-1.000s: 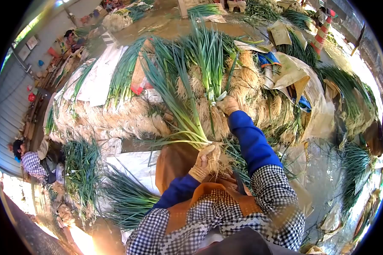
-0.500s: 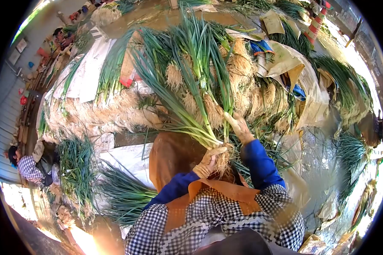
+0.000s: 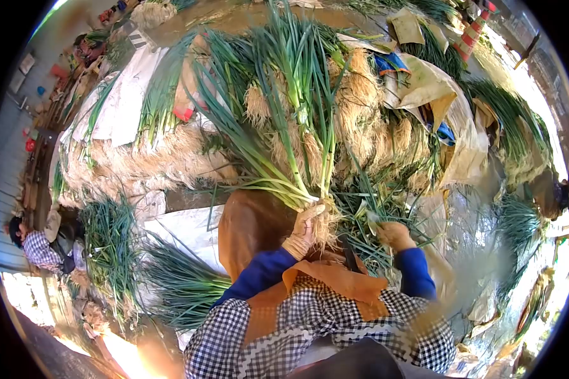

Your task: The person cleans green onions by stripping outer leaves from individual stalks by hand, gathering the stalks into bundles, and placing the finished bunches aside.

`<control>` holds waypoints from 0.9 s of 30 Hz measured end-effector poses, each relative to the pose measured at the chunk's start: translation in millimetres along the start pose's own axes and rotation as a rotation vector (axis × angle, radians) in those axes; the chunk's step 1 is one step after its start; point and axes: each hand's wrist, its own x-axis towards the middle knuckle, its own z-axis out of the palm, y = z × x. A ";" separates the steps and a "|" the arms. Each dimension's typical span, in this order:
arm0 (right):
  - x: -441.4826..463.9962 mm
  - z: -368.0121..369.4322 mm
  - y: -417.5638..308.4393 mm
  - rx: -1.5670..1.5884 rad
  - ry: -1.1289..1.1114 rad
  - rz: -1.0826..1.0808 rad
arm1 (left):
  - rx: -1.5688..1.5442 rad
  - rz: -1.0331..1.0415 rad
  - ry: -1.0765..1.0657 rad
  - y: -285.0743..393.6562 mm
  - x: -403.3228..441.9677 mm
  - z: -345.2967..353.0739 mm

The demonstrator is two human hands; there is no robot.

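While the left hand point(image 3: 305, 230) grips the onions point(image 3: 297, 189) near their root end, the right hand point(image 3: 395, 235) is apart from them, to the right of the roots point(image 3: 324, 227). The left hand is closed, with fingers and thumb wrapped around the pale lower stalks — a firm hold by appearance. The right hand is partly curled beside the loose leaves point(image 3: 367, 208); something small and pale shows at its fingertips, but whether it is gripped cannot be told.

The onions are in front of the body, just beyond the bib point(image 3: 335, 281). Their roots hang beside the left hand, and their green leaves fan upward and to the left, across the front of the stack point(image 3: 152, 158). At least one stalk stands more upright than the rest, on the right side of the bunch.

The stack runs from side to side beyond the hands, its roots facing the wearer. A white cloth point(image 3: 129, 95) covers part of its left portion; a tan cloth point(image 3: 449, 101) lies over the right portion, with a piece of blue cloth point(image 3: 391, 63) at its edge. The brown apron point(image 3: 246, 218) spreads below the held leaves. To its left is a white sheet point(image 3: 189, 230), with a leafy pile point(image 3: 180, 278) beside it.

Farther left, a co-worker point(image 3: 41, 246) in a checked top is next to another heap point(image 3: 110, 243) of greens. One red-and-white cone point(image 3: 471, 38) stands at the upper right — tilted in this view.
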 end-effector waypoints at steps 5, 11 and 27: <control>101.4 -71.3 -45.3 0.387 0.203 0.329 | 0.084 -0.029 -0.058 -4.6 -3.3 11.8; 219.2 -66.5 -38.2 0.491 0.125 0.390 | 0.096 0.041 0.023 -5.9 -11.9 22.9; 142.3 -42.8 -43.6 0.672 0.594 0.383 | 0.376 0.299 -0.076 -23.5 -3.2 3.9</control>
